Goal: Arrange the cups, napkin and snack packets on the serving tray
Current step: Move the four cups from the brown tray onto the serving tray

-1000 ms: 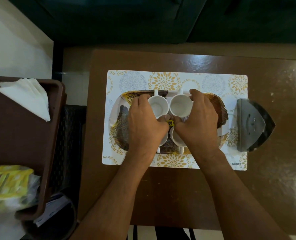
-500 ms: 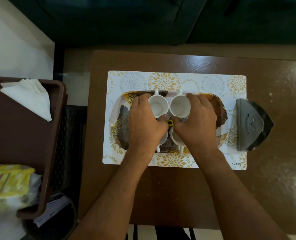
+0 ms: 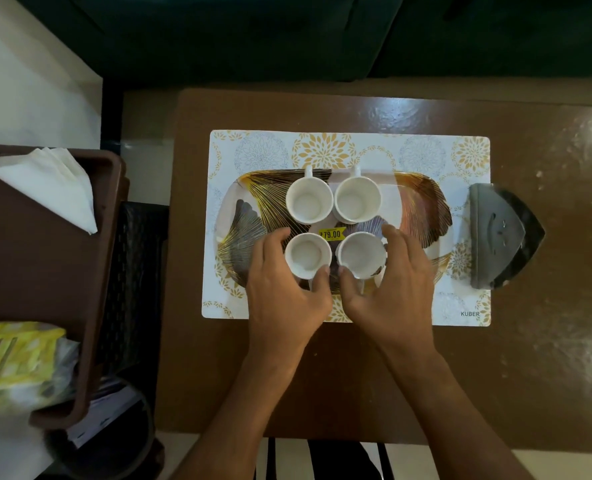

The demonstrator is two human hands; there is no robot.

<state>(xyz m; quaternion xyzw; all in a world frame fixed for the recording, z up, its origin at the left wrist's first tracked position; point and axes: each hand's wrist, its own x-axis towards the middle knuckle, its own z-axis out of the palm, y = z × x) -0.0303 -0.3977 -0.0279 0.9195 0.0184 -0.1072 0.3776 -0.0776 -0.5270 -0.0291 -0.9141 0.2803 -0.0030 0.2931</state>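
Note:
A leaf-patterned serving tray (image 3: 422, 202) lies on a floral placemat (image 3: 260, 150). Two white cups stand at its far side, one left (image 3: 309, 202) and one right (image 3: 357, 202), handles pointing away. Two more stand nearer me. My left hand (image 3: 280, 292) curls round the near left cup (image 3: 307, 255), thumb on its near rim. My right hand (image 3: 395, 292) curls round the near right cup (image 3: 360, 255) the same way. A white napkin (image 3: 52, 188) and yellow snack packets (image 3: 14, 358) lie in a brown crate (image 3: 107, 271) at the left.
A dark grey wedge-shaped holder (image 3: 499, 233) sits at the placemat's right edge. The brown table (image 3: 547, 358) extends to the right. A yellow price sticker (image 3: 331, 233) shows on the tray between the cups. A black basket (image 3: 132, 271) stands between crate and table.
Both hands have drawn back toward me from the far cups and now curl round the two near cups. The far cups stand uncovered.

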